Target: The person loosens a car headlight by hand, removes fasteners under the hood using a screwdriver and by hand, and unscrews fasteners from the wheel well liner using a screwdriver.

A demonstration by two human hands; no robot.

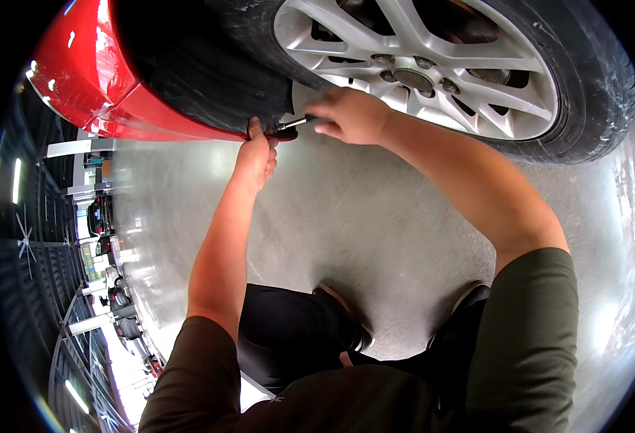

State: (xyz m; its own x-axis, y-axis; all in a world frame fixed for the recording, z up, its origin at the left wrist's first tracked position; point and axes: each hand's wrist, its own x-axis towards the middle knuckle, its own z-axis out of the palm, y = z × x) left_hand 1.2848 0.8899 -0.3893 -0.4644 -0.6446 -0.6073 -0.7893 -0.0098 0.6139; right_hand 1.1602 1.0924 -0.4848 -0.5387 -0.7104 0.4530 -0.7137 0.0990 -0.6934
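Note:
My right hand (355, 115) is closed around the dark handle of a screwdriver (293, 123), whose bright metal shaft points left. The tip of the shaft meets the lower rear corner of a red car bumper (160, 114), where the black wheel-arch liner (220, 85) joins it. At that same corner my left hand (257, 156) grips the bumper's edge, thumb up on the liner side and fingers curled below. Exactly what the tip touches is too small to make out.
Just right of the liner stands a large tyre (584, 108) on a silver alloy wheel (501, 61), close above my right forearm. Grey concrete floor (375, 209) lies beneath. Far left, parked cars (101, 216) and steel pillars (79, 149) line the workshop.

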